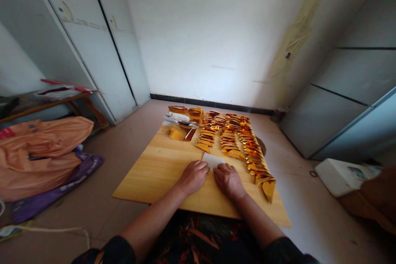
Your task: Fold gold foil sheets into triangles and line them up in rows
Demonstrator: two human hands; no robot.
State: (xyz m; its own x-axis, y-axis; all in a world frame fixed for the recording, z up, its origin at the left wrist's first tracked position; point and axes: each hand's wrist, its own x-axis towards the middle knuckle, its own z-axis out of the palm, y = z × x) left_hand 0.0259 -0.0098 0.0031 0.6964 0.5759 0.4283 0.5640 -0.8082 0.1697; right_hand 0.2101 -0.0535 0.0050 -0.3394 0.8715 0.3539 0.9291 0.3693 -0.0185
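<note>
A small white paper sheet [213,160] lies on the wooden board [154,173] in front of me. My left hand [194,175] is closed at the sheet's left edge, fingertips pressed on it. At its right edge my right hand [228,179] rests with fingers curled together on the paper. Beyond the hands, rows of folded gold foil pieces [230,138] overlap one another, and the right row runs down toward the board's near right corner. Flat gold sheets [177,132] lie at the back left.
White rolled material [177,118] sits at the board's back left. An orange cloth [46,148] and a purple bag [58,187] lie on the left. A white box [337,176] stands on the floor at right.
</note>
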